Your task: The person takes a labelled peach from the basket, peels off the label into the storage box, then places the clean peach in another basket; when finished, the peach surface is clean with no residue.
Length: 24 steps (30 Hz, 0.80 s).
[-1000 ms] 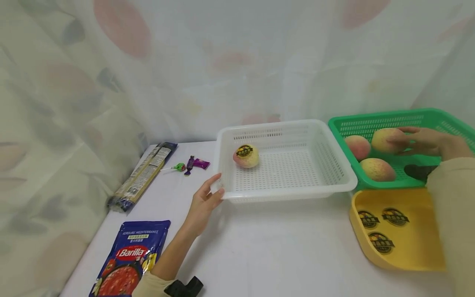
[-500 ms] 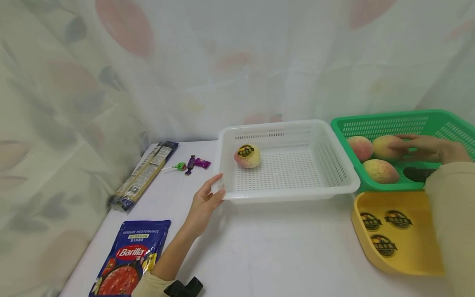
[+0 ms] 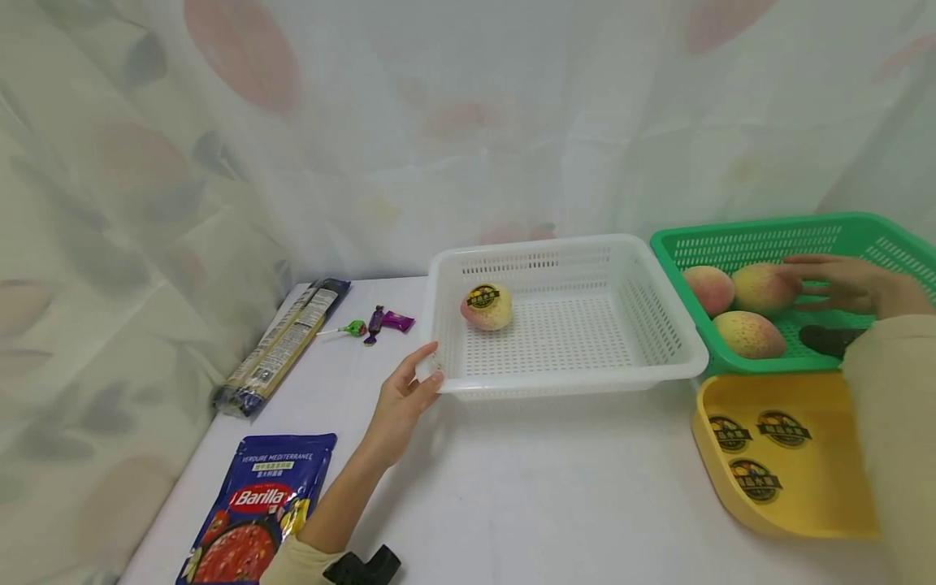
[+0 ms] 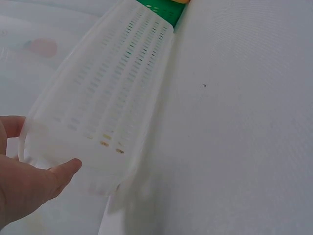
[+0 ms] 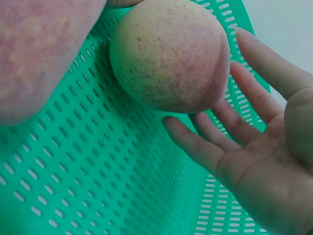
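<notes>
With thumb and fingers, my left hand [image 3: 397, 406] pinches the near left corner of the white basket [image 3: 563, 379]; the left wrist view shows the thumb against the basket's outer wall. One peach [image 3: 496, 315] with a dark round sticker lies inside it. At the right, my right hand [image 3: 848, 284] is inside the green basket [image 3: 676, 313], its fingers spread beside a peach [image 5: 168, 56]. In the right wrist view the fingers are loosely bent around that peach's side and do not grip it. Two other peaches [image 3: 708, 290] lie to its left and front.
A yellow tray [image 3: 812, 504] with several dark stickers stands before the green basket. Left of the white basket lie a lollipop [image 3: 356, 328], two purple-wrapped candies [image 3: 397, 322] and long pasta packs [image 3: 288, 341]. A blue Barilla pouch [image 3: 256, 504] lies by my left forearm.
My right hand has lowered the peach to the green basket's floor, let go of it and drawn slightly right. My left hand stays on the white basket's corner.
</notes>
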### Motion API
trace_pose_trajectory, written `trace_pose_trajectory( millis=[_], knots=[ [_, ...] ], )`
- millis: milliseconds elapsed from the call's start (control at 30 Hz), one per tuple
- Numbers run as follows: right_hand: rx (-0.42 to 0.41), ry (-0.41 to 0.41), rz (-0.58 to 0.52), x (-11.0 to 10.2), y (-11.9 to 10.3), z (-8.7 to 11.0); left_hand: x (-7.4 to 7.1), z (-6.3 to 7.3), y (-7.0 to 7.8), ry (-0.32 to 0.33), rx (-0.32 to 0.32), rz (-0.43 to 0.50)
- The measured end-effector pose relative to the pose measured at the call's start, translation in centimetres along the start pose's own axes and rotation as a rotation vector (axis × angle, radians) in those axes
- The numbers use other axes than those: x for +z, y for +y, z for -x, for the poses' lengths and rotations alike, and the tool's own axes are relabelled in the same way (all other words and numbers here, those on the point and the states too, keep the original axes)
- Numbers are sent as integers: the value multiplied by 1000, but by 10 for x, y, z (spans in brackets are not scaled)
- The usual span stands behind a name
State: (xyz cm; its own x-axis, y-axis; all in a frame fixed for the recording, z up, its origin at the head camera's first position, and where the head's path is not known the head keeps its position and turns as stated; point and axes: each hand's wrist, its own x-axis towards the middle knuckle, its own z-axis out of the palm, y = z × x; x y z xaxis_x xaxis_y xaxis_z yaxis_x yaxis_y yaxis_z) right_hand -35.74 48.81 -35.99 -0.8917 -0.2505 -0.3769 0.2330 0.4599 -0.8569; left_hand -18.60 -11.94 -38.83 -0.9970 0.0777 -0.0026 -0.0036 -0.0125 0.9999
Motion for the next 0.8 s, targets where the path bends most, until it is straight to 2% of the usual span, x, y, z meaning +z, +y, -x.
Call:
trace_pose_trajectory(
  millis=[267, 533, 633, 667, 767, 800],
  knots=[
    [-31, 54, 74, -13, -18, 9, 1, 2, 2, -1, 1, 23],
    [-151, 57, -8, -11, -63, 15, 2, 3, 4, -1, 2, 19],
    [-227, 18, -149, -2, -85, 14, 2, 3, 5, 2, 0, 19],
    [-256, -9, -230, 2, -91, 14, 3, 3, 5, 3, 0, 15],
    [-350, -144, -447, 18, -106, 13, 3, 4, 6, 5, -1, 0],
    [-371, -185, -483, 25, -111, 12, 3, 3, 5, 5, -1, -6]
  ],
)
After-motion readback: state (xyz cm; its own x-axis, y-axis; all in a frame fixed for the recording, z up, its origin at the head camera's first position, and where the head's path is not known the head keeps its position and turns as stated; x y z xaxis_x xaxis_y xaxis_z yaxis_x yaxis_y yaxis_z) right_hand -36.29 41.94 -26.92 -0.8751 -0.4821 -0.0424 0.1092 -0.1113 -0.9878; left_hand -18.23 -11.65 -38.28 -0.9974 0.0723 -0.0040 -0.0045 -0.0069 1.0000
